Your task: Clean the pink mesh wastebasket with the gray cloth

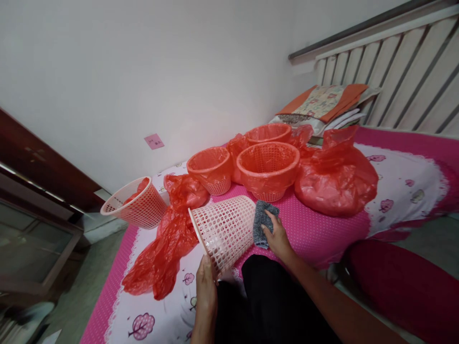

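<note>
A pale pink plastic mesh basket (227, 227) lies tilted on its side over the bed, its rim toward the left and its base to the right. My left hand (206, 282) grips the rim at the near side, with the fingers partly hidden by the basket. In my right hand (278, 236) is a folded grey cloth (264, 222), pressed against the basket's base. Loose red plastic bags (168, 248) lie just left of the basket.
Several baskets lined with red bags, one a front basket (268, 167), stand behind. A stuffed red bag (335, 177) sits right, another pink basket (143, 205) left. Folded bedding (322, 105) is stacked by the radiator (394, 71). A dark red stool (401, 286) is at right.
</note>
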`<state>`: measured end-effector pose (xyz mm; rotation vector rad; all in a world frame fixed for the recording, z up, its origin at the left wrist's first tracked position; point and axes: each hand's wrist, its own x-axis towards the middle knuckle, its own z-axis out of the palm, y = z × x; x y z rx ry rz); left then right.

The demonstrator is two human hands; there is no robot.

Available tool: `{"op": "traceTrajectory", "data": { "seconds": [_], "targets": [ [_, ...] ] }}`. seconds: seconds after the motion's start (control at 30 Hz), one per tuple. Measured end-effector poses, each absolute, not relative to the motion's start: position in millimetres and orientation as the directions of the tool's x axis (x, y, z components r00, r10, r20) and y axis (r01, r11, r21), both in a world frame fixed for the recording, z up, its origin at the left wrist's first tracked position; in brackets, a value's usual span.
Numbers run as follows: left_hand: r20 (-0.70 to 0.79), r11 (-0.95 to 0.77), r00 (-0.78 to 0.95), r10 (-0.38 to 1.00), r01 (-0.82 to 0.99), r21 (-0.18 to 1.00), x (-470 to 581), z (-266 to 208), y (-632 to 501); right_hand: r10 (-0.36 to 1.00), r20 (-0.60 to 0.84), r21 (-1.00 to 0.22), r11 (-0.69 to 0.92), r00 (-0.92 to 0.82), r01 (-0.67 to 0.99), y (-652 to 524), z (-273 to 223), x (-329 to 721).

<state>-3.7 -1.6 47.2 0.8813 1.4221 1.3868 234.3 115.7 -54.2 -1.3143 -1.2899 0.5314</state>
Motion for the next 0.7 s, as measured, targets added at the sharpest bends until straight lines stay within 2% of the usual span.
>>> {"op": "traceTrajectory", "data": {
  "seconds": [0.37, 0.7],
  "targets": [
    [-0.112, 0.085, -0.302, 0.947, -0.102, 0.991, -4.9, 46.8, -3.1, 0.881, 0.373, -0.886, 0.245, 0.292, 0.394, 115.5, -58.8, 235.0],
    [-0.136, 0.104, -0.292, 0.947, -0.122, 0.987, -5.7, 44.5, -0.6, 0.91, 0.3, -0.923, 0.202, 0.286, 0.327, 117.4, -69.5, 239.6]
  ]
}}
